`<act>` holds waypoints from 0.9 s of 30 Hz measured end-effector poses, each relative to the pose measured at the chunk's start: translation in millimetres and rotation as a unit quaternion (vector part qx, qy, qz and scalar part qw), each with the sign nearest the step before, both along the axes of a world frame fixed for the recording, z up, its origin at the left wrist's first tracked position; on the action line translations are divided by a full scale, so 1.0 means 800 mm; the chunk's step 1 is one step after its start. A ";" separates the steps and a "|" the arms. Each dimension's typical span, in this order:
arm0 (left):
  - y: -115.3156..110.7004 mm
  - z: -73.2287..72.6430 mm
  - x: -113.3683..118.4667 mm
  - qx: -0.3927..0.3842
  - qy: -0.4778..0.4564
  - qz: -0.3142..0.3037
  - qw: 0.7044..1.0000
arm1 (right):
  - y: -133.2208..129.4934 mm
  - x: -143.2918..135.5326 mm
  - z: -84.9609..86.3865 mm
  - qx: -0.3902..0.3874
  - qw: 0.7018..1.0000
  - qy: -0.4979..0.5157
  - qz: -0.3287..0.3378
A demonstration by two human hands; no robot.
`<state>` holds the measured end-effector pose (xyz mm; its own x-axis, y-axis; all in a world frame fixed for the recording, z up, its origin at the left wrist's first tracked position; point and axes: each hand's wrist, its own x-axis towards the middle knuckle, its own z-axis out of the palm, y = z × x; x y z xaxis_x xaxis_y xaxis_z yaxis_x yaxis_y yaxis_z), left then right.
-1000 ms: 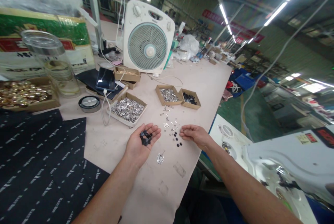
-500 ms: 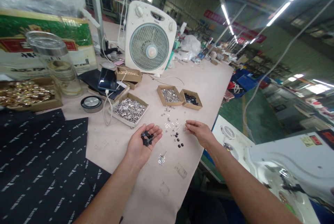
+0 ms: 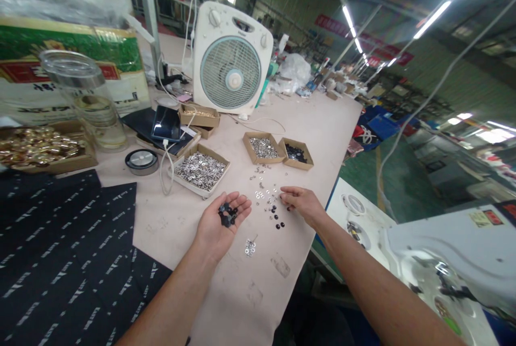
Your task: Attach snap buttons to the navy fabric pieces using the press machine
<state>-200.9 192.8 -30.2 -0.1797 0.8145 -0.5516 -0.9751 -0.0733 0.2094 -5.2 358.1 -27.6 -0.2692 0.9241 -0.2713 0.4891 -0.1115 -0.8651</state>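
My left hand [image 3: 220, 222] is palm up above the table, its fingers loosely curled. In the palm rests a small heap of black snap caps [image 3: 228, 215]. Off to the right, my right hand [image 3: 303, 203] is low over the tabletop with its fingers pinched together. What the fingertips hold, if anything, is hidden. Close beside them lie loose silver snap parts [image 3: 260, 194] and several round black snap caps [image 3: 277, 225]. A small cluster of silver rings [image 3: 250, 248] sits nearer the front, between my forearms.
Cardboard trays hold silver parts [image 3: 200, 170], more silver pieces [image 3: 263, 147] and black caps [image 3: 295, 153]. Behind them stands a box fan [image 3: 231, 61]. A phone [image 3: 166, 123], glass jar [image 3: 97, 109] and printed black fabric [image 3: 68, 260] are left; a white machine [image 3: 451, 249] is right.
My right hand has moved slightly left, in closer to the scattered silver parts and black caps. My left hand stays nearly still with the black caps in its palm.
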 end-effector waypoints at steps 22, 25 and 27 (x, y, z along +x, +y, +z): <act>0.001 -0.005 0.000 0.004 0.002 -0.002 1.000 | -0.009 -0.017 -0.013 0.236 0.942 -0.227 0.071; 0.001 -0.004 0.000 0.006 0.001 -0.001 1.000 | -0.008 -0.018 -0.006 0.245 0.929 -0.262 0.087; 0.001 -0.004 0.001 0.007 0.001 0.000 1.000 | -0.008 -0.018 -0.003 0.248 0.919 -0.289 0.099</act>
<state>-200.4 193.7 -33.6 -0.1805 0.8221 -0.5400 -0.9747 -0.0759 0.2104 -19.2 351.8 -29.9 -0.3885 0.9212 0.0205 0.8514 0.3673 -0.3745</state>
